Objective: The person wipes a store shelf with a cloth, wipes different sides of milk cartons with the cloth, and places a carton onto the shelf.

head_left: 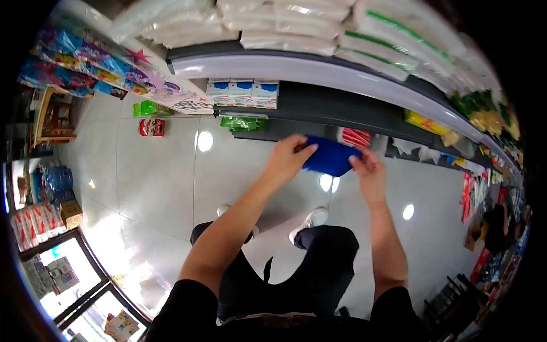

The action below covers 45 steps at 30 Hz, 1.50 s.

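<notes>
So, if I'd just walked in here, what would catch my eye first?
Probably the flat, bright blue item, held between the left hand and right hand above the pale tiled floor. Next come the white packs in shiny plastic, stacked on the shelf across the top of the view. A small red-and-white pack also stands out on the floor, toward the upper left.

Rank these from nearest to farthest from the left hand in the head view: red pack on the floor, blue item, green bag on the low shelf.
1. Blue item, gripped by the left hand.
2. Green bag, ahead and to the left.
3. Red pack, farther left on the floor.
</notes>
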Each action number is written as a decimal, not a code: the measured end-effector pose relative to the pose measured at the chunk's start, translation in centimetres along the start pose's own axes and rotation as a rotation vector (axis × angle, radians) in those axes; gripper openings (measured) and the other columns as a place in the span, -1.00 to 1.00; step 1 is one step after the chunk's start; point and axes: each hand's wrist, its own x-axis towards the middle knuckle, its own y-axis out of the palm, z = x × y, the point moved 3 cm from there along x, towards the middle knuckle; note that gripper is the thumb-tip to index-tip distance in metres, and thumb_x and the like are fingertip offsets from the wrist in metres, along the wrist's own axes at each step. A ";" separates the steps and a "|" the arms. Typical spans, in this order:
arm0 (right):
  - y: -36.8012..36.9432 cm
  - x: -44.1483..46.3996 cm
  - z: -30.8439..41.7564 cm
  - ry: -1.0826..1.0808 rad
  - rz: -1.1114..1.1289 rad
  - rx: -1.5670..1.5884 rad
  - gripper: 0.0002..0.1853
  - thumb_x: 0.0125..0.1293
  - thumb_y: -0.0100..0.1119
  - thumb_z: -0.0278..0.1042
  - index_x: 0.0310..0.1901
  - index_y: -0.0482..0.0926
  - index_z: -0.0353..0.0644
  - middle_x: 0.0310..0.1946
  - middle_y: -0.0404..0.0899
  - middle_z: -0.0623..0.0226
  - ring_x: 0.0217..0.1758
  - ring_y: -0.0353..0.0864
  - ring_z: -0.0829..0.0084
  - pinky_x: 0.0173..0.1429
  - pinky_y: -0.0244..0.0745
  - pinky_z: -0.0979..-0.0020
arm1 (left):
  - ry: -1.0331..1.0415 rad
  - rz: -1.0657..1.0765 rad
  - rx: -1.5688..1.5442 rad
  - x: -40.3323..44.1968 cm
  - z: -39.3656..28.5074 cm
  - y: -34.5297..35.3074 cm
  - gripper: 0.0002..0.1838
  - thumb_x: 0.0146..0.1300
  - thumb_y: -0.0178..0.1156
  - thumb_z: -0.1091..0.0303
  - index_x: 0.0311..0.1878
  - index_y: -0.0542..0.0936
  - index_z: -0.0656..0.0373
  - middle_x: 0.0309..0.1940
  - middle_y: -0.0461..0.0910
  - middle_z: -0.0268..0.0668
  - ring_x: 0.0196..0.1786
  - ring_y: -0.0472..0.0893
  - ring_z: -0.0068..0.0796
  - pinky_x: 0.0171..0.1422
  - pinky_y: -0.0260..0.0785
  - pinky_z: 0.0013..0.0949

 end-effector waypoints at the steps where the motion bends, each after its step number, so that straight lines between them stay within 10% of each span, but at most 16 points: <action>1: 0.0 2.1 -0.7 -0.061 -0.026 0.004 -0.65 0.28 0.29 -0.56 0.12 0.59 -0.29 -0.25 0.62 0.44 -0.23 0.53 0.67 -0.13 0.45 0.61 | 0.072 -0.025 0.059 2.4 0.4 0.4 -0.68 0.27 0.36 0.28 -0.11 0.57 0.36 -0.40 0.62 -0.27 -0.33 0.56 -0.57 -0.21 0.44 -0.47; 6: -0.5 14.1 -5.1 -0.117 -0.079 -0.211 -0.65 0.30 0.27 -0.44 0.10 0.56 -0.34 -0.21 0.68 0.29 -0.24 0.63 0.47 -0.08 0.54 0.47 | 0.253 -0.261 0.105 11.4 2.4 1.8 -0.70 0.25 0.30 0.33 -0.06 0.53 0.32 -0.17 0.65 -0.10 -0.12 0.67 -0.28 0.03 0.49 -0.32; 10: -1.6 19.4 -10.1 -0.337 -0.210 -0.604 -0.56 0.21 0.30 -0.31 0.11 0.55 -0.29 -0.07 0.65 -0.01 -0.06 0.65 -0.05 0.08 0.52 0.18 | 0.355 -0.169 0.172 10.7 4.3 1.0 -0.74 0.26 0.24 0.36 -0.03 0.53 0.25 -0.11 0.63 -0.10 -0.07 0.67 -0.27 0.06 0.49 -0.29; 13: 0.5 16.5 -7.2 -0.622 -0.383 -0.947 -0.61 0.20 0.25 -0.35 0.08 0.56 -0.26 -0.02 0.60 -0.02 0.05 0.57 -0.04 0.18 0.45 0.16 | 0.357 -0.139 0.187 9.1 6.1 -1.0 -0.74 0.26 0.21 0.38 -0.03 0.52 0.26 -0.12 0.63 -0.13 -0.08 0.68 -0.30 0.03 0.50 -0.31; 22: 15.8 12.0 -0.9 -1.004 -0.057 -0.557 -0.58 0.21 0.30 -0.31 0.12 0.54 -0.12 0.05 0.50 0.05 0.15 0.48 0.03 0.21 0.43 0.18 | 0.351 -0.290 0.108 7.7 9.4 -7.1 -0.82 0.34 0.12 0.46 -0.05 0.53 0.31 -0.20 0.63 -0.22 -0.19 0.65 -0.47 -0.12 0.47 -0.43; 32: 20.0 11.8 -2.8 -1.035 -0.033 -0.531 -0.66 0.14 0.37 -0.45 -0.07 0.46 -0.17 0.01 0.51 0.07 0.03 0.54 -0.04 0.05 0.50 0.17 | 0.343 -0.365 0.009 5.6 10.6 -9.3 -0.83 0.34 0.09 0.51 -0.04 0.50 0.34 -0.14 0.60 -0.23 -0.14 0.65 -0.49 -0.09 0.47 -0.47; 35: 19.5 11.6 -2.7 -0.919 0.025 -0.458 -0.64 0.13 0.37 -0.47 -0.05 0.46 -0.18 0.03 0.50 0.05 0.04 0.53 -0.08 0.05 0.49 0.16 | 0.369 -0.412 -0.009 5.1 10.4 -9.7 -0.78 0.31 0.16 0.49 0.00 0.50 0.31 -0.10 0.61 -0.22 -0.16 0.65 -0.46 -0.10 0.48 -0.43; 40: 16.4 9.6 -3.0 -0.763 0.059 -0.017 -0.66 0.24 0.36 -0.50 -0.03 0.44 -0.32 0.00 0.54 0.15 -0.08 0.66 0.44 -0.07 0.63 0.45 | 0.588 -0.451 0.091 4.4 9.4 -10.0 -0.53 0.24 0.30 0.40 0.18 0.42 0.30 0.02 0.57 -0.14 -0.05 0.62 -0.36 0.02 0.47 -0.36; 45: 14.4 7.0 -3.9 -0.446 0.366 0.166 -0.69 0.32 0.30 -0.47 0.06 0.51 -0.26 -0.15 0.60 0.30 -0.12 0.60 0.58 0.02 0.56 0.52 | 0.185 0.191 -0.391 2.2 7.9 -7.5 -0.44 0.30 0.28 0.39 0.29 0.34 0.37 0.05 0.57 -0.16 0.09 0.58 -0.47 0.18 0.44 -0.39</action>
